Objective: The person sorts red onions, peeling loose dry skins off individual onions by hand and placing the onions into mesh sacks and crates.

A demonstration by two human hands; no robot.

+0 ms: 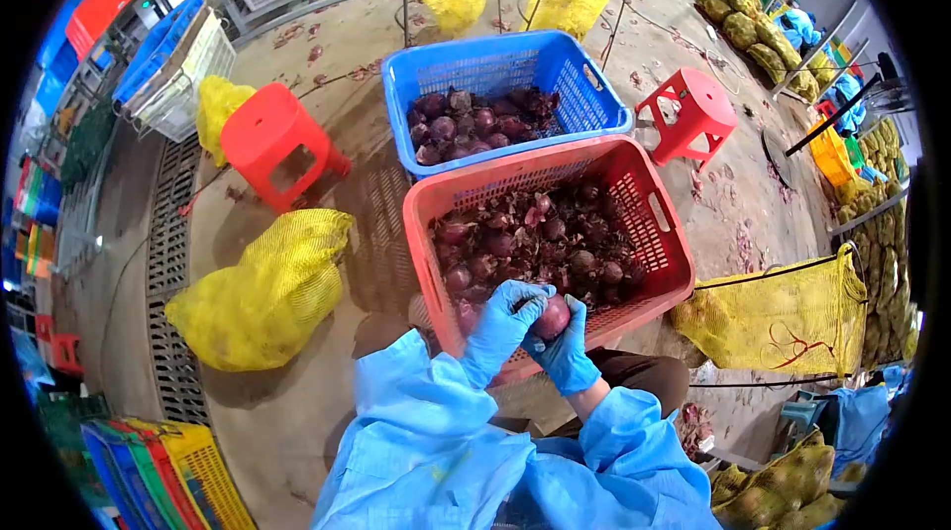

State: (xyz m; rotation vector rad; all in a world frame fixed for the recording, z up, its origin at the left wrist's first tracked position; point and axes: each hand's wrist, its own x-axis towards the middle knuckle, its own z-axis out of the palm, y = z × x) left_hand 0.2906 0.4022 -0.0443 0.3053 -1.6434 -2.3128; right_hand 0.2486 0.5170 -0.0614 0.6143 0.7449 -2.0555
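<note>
Both my hands wear blue gloves and meet over the near edge of the red crate (421, 233). A red onion (553, 317) sits between them, its smooth purple side showing. My right hand (569, 357) cups it from below and the right, fingers wrapped round it. My left hand (507, 322) is closed at its upper left side, thumb and fingertips pressed together there. Whether a bit of skin is pinched in those fingertips I cannot make out. Many red onions (555, 230) with loose dry skins lie in the red crate below.
A blue crate (396, 84) of onions stands behind the red one. Red stools (267, 134) stand to the left and right (701, 99). Yellow mesh sacks (263, 297) lie on both sides, one at right (773, 317). Onion skins litter the floor.
</note>
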